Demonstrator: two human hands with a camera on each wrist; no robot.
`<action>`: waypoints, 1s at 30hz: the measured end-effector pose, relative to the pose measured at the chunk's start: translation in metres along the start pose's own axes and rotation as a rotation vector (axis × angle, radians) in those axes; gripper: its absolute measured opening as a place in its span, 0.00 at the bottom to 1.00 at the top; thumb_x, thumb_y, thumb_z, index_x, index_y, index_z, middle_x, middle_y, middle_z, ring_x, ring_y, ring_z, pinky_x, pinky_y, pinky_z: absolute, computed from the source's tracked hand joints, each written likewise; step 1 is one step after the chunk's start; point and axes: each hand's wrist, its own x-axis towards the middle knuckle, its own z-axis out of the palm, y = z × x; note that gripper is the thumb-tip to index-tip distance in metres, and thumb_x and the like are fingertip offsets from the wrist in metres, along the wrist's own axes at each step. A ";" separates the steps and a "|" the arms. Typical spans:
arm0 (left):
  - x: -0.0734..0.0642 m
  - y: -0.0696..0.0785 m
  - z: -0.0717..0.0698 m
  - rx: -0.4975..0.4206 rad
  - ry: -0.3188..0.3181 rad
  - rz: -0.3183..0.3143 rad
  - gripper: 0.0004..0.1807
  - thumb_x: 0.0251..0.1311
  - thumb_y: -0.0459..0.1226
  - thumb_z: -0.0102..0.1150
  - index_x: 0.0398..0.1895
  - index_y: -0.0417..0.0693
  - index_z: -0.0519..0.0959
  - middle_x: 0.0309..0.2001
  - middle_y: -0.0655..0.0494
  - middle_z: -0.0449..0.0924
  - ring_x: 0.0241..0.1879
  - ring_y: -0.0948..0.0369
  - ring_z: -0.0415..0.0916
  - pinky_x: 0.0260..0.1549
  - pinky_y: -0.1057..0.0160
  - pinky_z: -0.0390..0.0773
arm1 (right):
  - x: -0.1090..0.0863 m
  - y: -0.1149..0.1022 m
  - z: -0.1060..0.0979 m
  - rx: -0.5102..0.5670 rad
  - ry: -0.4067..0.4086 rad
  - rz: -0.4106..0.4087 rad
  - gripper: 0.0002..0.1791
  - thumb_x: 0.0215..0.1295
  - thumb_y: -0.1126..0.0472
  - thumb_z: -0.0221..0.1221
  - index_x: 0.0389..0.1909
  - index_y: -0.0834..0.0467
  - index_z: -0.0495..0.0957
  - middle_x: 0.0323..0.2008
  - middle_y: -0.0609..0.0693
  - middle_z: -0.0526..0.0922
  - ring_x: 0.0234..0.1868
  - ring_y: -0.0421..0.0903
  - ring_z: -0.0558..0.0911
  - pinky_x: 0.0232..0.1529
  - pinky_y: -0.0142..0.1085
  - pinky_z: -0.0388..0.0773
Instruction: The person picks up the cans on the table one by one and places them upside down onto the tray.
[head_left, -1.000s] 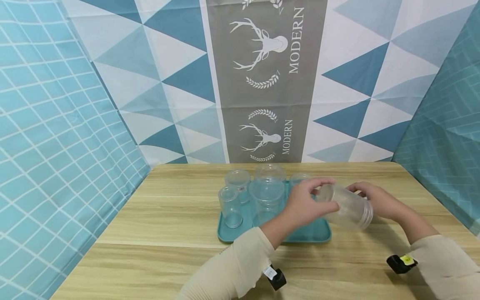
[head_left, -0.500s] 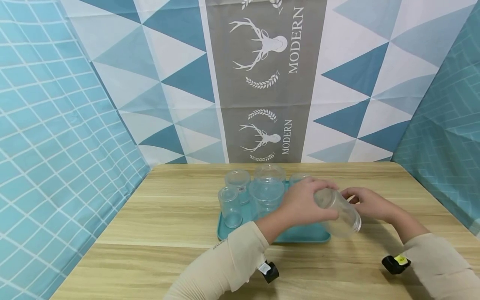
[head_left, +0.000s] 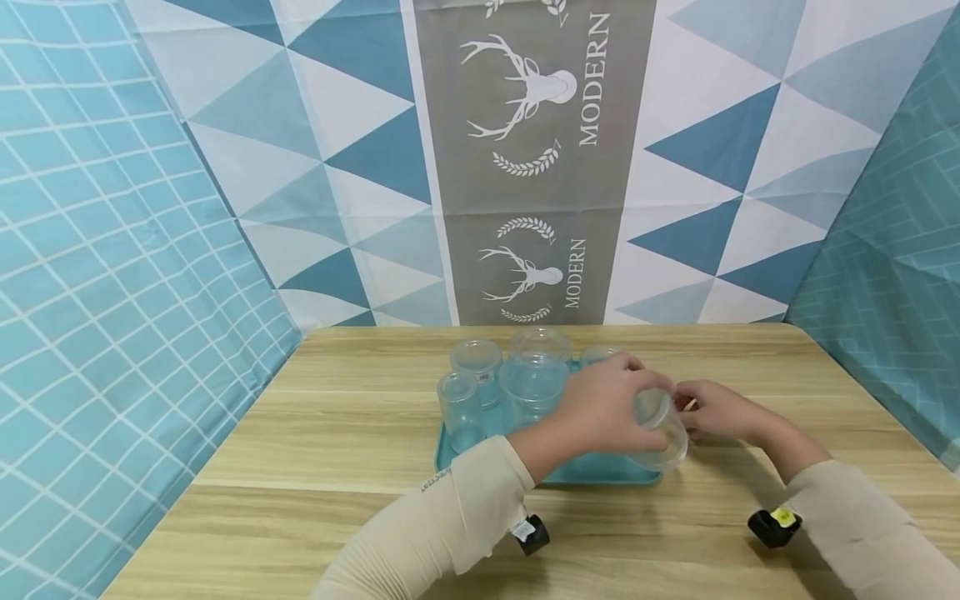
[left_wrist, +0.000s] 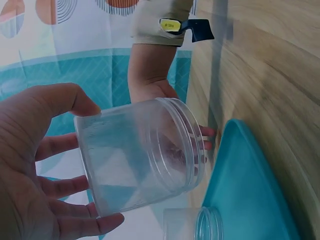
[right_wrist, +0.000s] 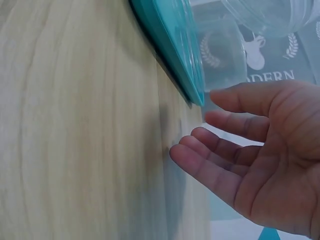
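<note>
My left hand point(head_left: 603, 410) grips a clear plastic jar point(left_wrist: 132, 160) around its base end, thumb on one side and fingers on the other. Its threaded mouth points down, tilted, over the right part of a teal tray point(head_left: 615, 473). Just right of the jar is my right hand point(head_left: 722, 411), fingers loosely bent. In the right wrist view nothing lies between those fingers point(right_wrist: 200, 160). On the tray stand several more clear jars, among them a slim jar point(head_left: 460, 408) at the left and a wide jar point(head_left: 534, 387) in the middle.
At the tray's back are a jar with a small label point(head_left: 476, 360), a wide jar point(head_left: 540, 340), and another jar point(head_left: 597, 355) partly hidden by my left hand. The wooden table point(head_left: 322, 433) ends at a patterned curtain point(head_left: 525, 167) behind.
The jar has moved left with my left hand and turned so its mouth points more downward over the tray. My right hand has followed it leftward.
</note>
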 end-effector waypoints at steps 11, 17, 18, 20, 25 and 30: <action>0.003 0.002 -0.003 0.189 -0.105 0.036 0.27 0.46 0.56 0.68 0.54 0.80 0.78 0.53 0.66 0.71 0.41 0.68 0.70 0.23 0.67 0.71 | 0.017 -0.005 0.012 0.071 0.094 0.134 0.19 0.66 0.69 0.55 0.53 0.78 0.70 0.40 0.60 0.79 0.33 0.47 0.81 0.33 0.41 0.83; 0.007 0.002 -0.001 0.263 -0.176 0.054 0.27 0.46 0.55 0.69 0.54 0.81 0.77 0.50 0.66 0.70 0.39 0.66 0.69 0.23 0.64 0.72 | 0.022 -0.007 0.018 0.210 0.088 0.187 0.25 0.64 0.71 0.53 0.58 0.83 0.64 0.43 0.63 0.80 0.32 0.48 0.83 0.35 0.42 0.84; 0.008 0.002 0.000 0.273 -0.186 0.057 0.28 0.46 0.55 0.69 0.55 0.81 0.77 0.48 0.66 0.70 0.38 0.66 0.68 0.23 0.63 0.72 | 0.022 -0.008 0.019 0.228 0.082 0.191 0.26 0.65 0.70 0.53 0.59 0.83 0.63 0.42 0.62 0.80 0.32 0.48 0.83 0.35 0.42 0.84; 0.010 0.002 0.001 0.286 -0.205 0.065 0.28 0.46 0.54 0.69 0.55 0.80 0.78 0.46 0.67 0.70 0.36 0.66 0.68 0.22 0.63 0.71 | 0.023 -0.009 0.021 0.264 0.072 0.197 0.26 0.66 0.69 0.54 0.59 0.83 0.63 0.40 0.61 0.81 0.31 0.49 0.83 0.35 0.42 0.84; 0.013 0.002 0.005 0.304 -0.248 0.069 0.27 0.46 0.53 0.69 0.54 0.79 0.78 0.44 0.67 0.70 0.34 0.65 0.68 0.20 0.63 0.72 | 0.024 -0.014 0.026 0.282 0.050 0.194 0.25 0.66 0.70 0.54 0.59 0.82 0.64 0.34 0.59 0.81 0.30 0.49 0.83 0.33 0.42 0.84; 0.015 0.002 0.010 0.306 -0.255 0.080 0.25 0.46 0.52 0.69 0.51 0.79 0.79 0.41 0.67 0.70 0.33 0.65 0.67 0.20 0.62 0.72 | 0.025 -0.014 0.029 0.252 0.057 0.196 0.25 0.64 0.72 0.57 0.59 0.81 0.65 0.34 0.58 0.81 0.29 0.49 0.83 0.32 0.42 0.84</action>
